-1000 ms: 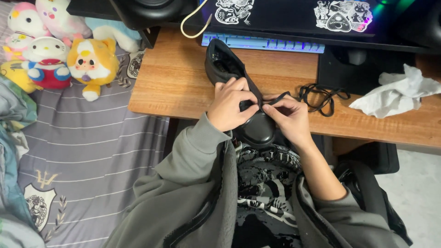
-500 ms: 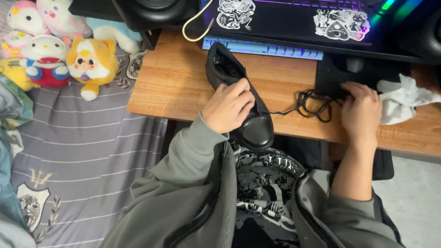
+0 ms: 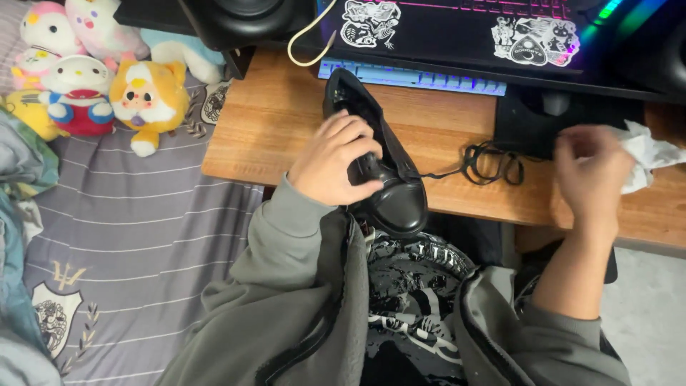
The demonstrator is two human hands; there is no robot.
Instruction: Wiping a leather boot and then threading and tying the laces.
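The left hand was curled over the upper of a black leather shoe, fingers closed around its laced middle and holding it against the near edge of the wooden counter. The shoe's long axis ran from far-left to near-right: its open heel pointed toward the far keyboard, and its rounded toe overhung the counter edge above the person's lap. The shoe therefore lay directly under the left hand, in contact with it.

The right hand was well apart to the right, blurred, its fingers bunched against a crumpled white tissue at the counter's right end; whether it had actually pinched the tissue could not be told. The shoe lay to the left of this hand, with the left hand far nearer to it.

Between the two hands a loose black lace lay coiled on the counter, one strand running left to the shoe. Further out, plush toys sat on a striped bed at the left.
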